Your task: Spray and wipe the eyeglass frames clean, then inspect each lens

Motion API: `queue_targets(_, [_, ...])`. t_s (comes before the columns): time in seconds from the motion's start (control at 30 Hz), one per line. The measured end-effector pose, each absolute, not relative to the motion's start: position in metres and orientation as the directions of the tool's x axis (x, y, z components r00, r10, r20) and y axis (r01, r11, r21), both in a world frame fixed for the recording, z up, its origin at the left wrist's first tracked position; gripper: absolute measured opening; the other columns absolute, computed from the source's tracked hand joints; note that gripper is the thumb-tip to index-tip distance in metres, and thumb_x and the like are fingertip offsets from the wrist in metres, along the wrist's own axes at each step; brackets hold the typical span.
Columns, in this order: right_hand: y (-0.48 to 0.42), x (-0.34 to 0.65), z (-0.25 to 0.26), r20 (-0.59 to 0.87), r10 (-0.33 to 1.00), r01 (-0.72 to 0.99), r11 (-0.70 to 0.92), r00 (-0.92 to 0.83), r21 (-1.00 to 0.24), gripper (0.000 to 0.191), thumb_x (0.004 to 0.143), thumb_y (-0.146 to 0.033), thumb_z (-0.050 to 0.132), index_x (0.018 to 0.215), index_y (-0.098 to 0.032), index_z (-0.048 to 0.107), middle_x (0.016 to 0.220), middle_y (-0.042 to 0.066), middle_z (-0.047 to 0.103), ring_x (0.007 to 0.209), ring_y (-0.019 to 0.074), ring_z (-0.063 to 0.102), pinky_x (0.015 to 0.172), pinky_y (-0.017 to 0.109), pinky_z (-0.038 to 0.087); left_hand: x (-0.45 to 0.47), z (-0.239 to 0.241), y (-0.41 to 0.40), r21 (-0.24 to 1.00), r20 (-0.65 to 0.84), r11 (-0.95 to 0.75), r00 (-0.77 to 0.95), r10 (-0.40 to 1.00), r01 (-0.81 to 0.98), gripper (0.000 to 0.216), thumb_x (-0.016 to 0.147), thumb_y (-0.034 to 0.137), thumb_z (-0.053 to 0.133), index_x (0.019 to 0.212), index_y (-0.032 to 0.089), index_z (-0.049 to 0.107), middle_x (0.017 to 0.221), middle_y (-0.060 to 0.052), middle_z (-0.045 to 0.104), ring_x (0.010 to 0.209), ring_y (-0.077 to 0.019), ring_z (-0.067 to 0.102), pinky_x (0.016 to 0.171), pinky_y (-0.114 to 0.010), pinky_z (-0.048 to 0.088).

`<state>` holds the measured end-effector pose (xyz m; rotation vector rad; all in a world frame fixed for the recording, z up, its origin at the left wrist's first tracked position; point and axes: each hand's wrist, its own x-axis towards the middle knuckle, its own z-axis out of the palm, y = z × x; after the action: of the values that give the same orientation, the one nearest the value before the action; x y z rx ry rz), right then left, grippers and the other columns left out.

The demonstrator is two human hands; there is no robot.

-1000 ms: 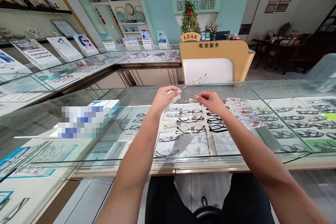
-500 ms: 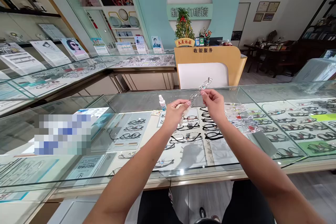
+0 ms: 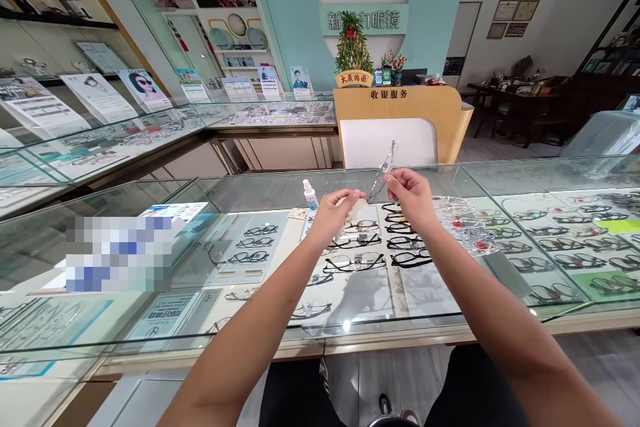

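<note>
Over a glass display counter [image 3: 280, 190] I hold a pair of clear-framed glasses [image 3: 383, 170] upright in my right hand [image 3: 410, 197], fingers pinched on the frame. My left hand [image 3: 333, 210] is closed on a pale cloth [image 3: 353, 208] just left of the glasses, close to their lower end. Both hands hover above the glass top.
A small white spray bottle [image 3: 310, 195] stands on the glass left of my hands. Several packaged clear glasses [image 3: 463, 227] lie to the right. Rows of dark frames [image 3: 370, 247] fill the case under the glass. A wooden cashier desk [image 3: 400, 120] stands behind the counter.
The glasses have swung from lying nearly flat to standing upright in my right hand. My left hand with the cloth has come closer to them. The view dropped slightly.
</note>
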<state>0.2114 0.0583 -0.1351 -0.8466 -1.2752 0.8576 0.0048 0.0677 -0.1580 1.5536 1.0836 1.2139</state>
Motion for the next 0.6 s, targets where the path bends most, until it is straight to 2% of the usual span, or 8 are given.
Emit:
queue_targets(0.13, [0.057, 0.209, -0.139, 0.413, 0.908, -0.015, 0.413, -0.073, -0.91, 0.055, 0.076, -0.074, 0.088, 0.082, -0.022, 0.071, 0.055, -0.005, 0.058, 0.053, 0.0131, 0.049, 0.058, 0.03, 0.037, -0.002, -0.155, 0.072, 0.888, 0.4, -0.426, 0.171, 0.901, 0.171, 0.054, 0.089, 0.071, 0.077, 0.109, 0.022, 0.086, 0.12, -0.009, 0.084, 0.115, -0.0304, 0.074, 0.104, -0.041, 0.056])
queue_targets(0.23, [0.055, 0.203, -0.141, 0.393, 0.909, 0.001, 0.397, -0.139, -0.918, 0.056, 0.075, -0.075, 0.088, 0.082, -0.022, 0.072, 0.055, -0.005, 0.058, 0.054, 0.0132, 0.049, 0.057, 0.03, 0.036, -0.002, -0.156, 0.072, 0.885, 0.412, -0.454, 0.285, 0.866, 0.102, 0.056, 0.08, 0.064, 0.088, 0.113, 0.02, 0.084, 0.119, -0.01, 0.084, 0.117, -0.0316, 0.075, 0.106, -0.042, 0.057])
queue_targets(0.37, [0.052, 0.2, -0.138, 0.368, 0.917, -0.026, 0.368, -0.156, -0.929, 0.062, 0.071, -0.081, 0.087, 0.082, -0.022, 0.071, 0.06, -0.004, 0.061, 0.055, 0.0136, 0.051, 0.058, 0.031, 0.039, 0.001, -0.158, 0.071, 0.894, 0.371, -0.439, 0.395, 0.841, 0.095, 0.053, 0.072, 0.052, 0.097, 0.112, 0.02, 0.083, 0.112, -0.01, 0.085, 0.112, -0.0317, 0.077, 0.106, -0.044, 0.058])
queue_targets(0.6, [0.055, 0.205, -0.14, 0.406, 0.904, 0.018, 0.412, -0.137, -0.911, 0.061, 0.075, -0.081, 0.085, 0.082, -0.022, 0.072, 0.058, -0.004, 0.059, 0.055, 0.0133, 0.048, 0.058, 0.031, 0.036, 0.004, -0.161, 0.072, 0.879, 0.434, -0.472, 0.295, 0.852, 0.071, 0.051, 0.073, 0.048, 0.098, 0.112, 0.019, 0.083, 0.116, -0.01, 0.084, 0.114, -0.0311, 0.077, 0.109, -0.046, 0.058])
